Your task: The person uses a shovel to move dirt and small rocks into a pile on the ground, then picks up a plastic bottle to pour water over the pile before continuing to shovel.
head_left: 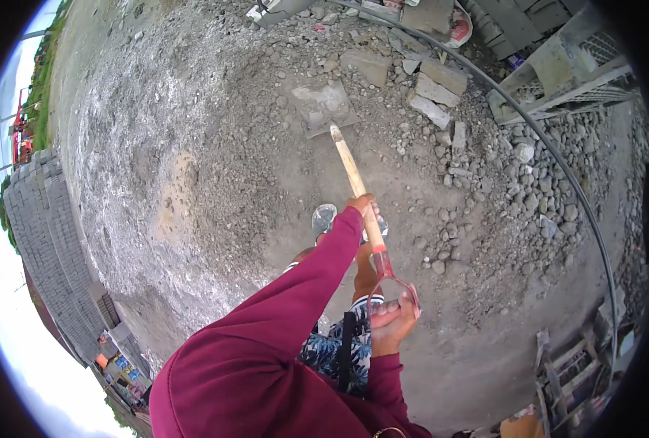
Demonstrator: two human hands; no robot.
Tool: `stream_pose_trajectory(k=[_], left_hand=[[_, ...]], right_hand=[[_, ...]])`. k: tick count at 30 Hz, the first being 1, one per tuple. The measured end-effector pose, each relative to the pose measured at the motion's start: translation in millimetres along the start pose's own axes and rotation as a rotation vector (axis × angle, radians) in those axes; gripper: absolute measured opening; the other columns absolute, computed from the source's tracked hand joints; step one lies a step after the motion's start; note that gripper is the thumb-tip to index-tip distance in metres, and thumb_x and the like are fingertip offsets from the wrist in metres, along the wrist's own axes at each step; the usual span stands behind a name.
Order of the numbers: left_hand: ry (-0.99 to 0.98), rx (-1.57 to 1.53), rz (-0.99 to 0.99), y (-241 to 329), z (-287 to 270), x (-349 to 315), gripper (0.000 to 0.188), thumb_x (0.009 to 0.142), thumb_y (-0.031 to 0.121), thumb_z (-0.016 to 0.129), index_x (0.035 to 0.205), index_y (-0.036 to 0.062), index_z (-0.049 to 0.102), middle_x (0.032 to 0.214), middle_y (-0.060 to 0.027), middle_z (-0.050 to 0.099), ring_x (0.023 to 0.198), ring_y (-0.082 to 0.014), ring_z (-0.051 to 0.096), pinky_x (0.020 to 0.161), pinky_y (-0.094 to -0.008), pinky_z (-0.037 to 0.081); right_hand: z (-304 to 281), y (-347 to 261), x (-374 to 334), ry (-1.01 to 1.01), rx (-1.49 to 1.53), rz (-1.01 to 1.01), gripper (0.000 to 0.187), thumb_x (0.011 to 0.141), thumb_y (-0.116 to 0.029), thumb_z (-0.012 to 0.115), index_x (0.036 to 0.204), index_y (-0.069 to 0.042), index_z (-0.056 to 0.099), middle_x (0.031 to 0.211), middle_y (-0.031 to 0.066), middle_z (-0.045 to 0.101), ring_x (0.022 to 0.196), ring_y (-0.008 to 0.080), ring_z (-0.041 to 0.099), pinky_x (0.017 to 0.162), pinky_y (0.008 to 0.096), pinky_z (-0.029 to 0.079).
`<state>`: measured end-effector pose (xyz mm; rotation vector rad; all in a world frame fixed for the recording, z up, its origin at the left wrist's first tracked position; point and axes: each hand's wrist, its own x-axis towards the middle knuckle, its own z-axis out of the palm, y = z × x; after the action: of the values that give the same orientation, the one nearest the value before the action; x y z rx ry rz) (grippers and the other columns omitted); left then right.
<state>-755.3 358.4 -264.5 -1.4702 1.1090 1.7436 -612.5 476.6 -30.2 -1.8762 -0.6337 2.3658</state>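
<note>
A shovel point(351, 169) with a pale wooden shaft and a red D-shaped grip reaches away from me. Its flat, square-ended blade point(331, 109) rests at the gravelly ground, coated with grey dust. My left hand point(366, 205) is wrapped round the middle of the shaft, its arm in a maroon sleeve stretching across from the left. Closer to my body, my right hand point(396, 321) grips the crossbar of the red handle. My dusty shoes point(324, 217) stand under the shaft, partly hidden by it and my left hand.
Broken concrete blocks point(435, 91) lie beyond the blade to the right. A dark hose point(551, 150) curves down the right side, past a grey slatted frame point(558, 73) and loose stones point(543, 186). Wooden scraps point(569, 376) sit lower right. Stacked grey blocks point(43, 219) stand far left.
</note>
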Motion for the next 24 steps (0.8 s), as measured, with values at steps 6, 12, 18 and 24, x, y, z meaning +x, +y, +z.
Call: stream_pose_trajectory(k=[6,12,18,24], left_hand=[[-0.018,-0.093,-0.023,34,-10,-41,0.021,0.077,0.018,0.061,0.093,0.0058,0.052,0.069,-0.0045,0.049,0.058,-0.0160,0.051,0.050,-0.0367,0.047],[0.042,0.035,-0.030,88,3,-40,0.022,0.074,0.016,0.061,0.087,0.0004,0.051,0.068,-0.0088,0.052,0.051,-0.0207,0.054,0.044,-0.0388,0.049],[0.027,0.128,0.089,186,-22,44,0.020,0.076,0.015,0.060,0.087,0.0001,0.053,0.071,-0.0080,0.052,0.055,-0.0204,0.054,0.046,-0.0382,0.049],[0.014,0.009,0.095,218,16,34,0.018,0.079,0.016,0.058,0.088,0.0034,0.050,0.071,-0.0055,0.050,0.054,-0.0179,0.051,0.047,-0.0363,0.046]], right_hand=[[43,18,-14,-0.052,-0.039,-0.027,0.036,0.082,-0.011,0.055,0.117,-0.008,0.049,0.053,0.0010,0.043,0.042,0.0148,0.043,0.040,0.0294,0.040],[93,12,-30,-0.176,0.032,-0.057,0.039,0.081,-0.010,0.052,0.119,-0.005,0.046,0.053,0.0035,0.043,0.041,0.0163,0.045,0.038,0.0302,0.041],[165,71,44,-0.180,-0.025,-0.047,0.046,0.079,-0.003,0.054,0.123,-0.002,0.042,0.055,0.0036,0.044,0.041,0.0151,0.046,0.040,0.0318,0.044],[214,55,51,-0.239,-0.011,-0.029,0.046,0.080,-0.002,0.052,0.124,-0.007,0.044,0.057,0.0020,0.043,0.043,0.0156,0.043,0.045,0.0333,0.044]])
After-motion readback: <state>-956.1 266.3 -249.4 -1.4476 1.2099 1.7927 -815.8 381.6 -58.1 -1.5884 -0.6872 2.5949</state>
